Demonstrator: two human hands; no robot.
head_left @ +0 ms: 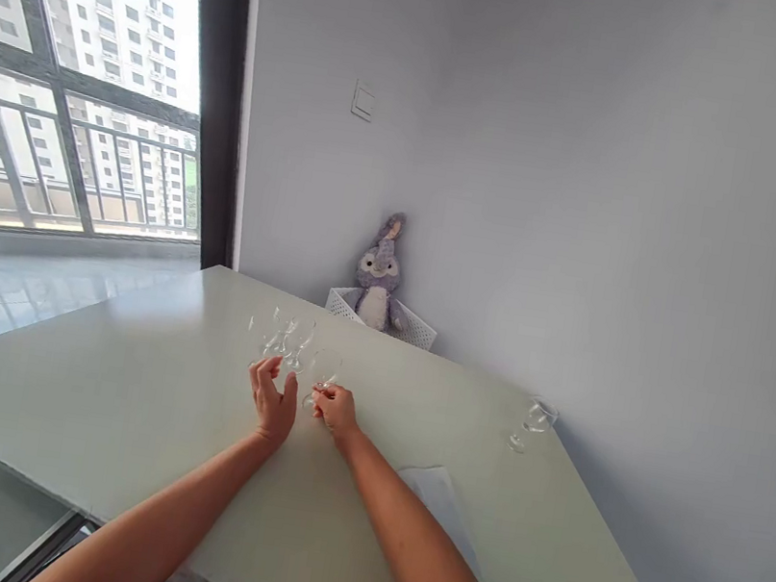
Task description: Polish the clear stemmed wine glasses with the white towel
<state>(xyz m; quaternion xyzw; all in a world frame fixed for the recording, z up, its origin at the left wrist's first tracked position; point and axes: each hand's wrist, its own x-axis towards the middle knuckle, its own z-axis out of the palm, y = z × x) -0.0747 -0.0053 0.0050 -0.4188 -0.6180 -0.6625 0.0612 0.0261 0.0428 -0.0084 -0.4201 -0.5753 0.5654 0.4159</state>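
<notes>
My right hand (335,410) pinches the stem of a clear stemmed glass (325,366), whose bowl rises above the fingers and whose foot shows just left of them. To its left, my left hand (273,402) is held with thumb and fingers apart and nothing between them. Just beyond that hand stand several more clear stemmed glasses (299,341), close together and overlapping, so their outlines are hard to separate. Off to the right, near the wall, another stemmed glass (535,417) is on the pale table (125,388).
A white sheet or cloth (437,493) lies partly under my right forearm. At the back corner a plush rabbit (378,280) sits in a white perforated basket (418,332). Grey walls border the table's far and right sides; a large window (83,90) is on the left.
</notes>
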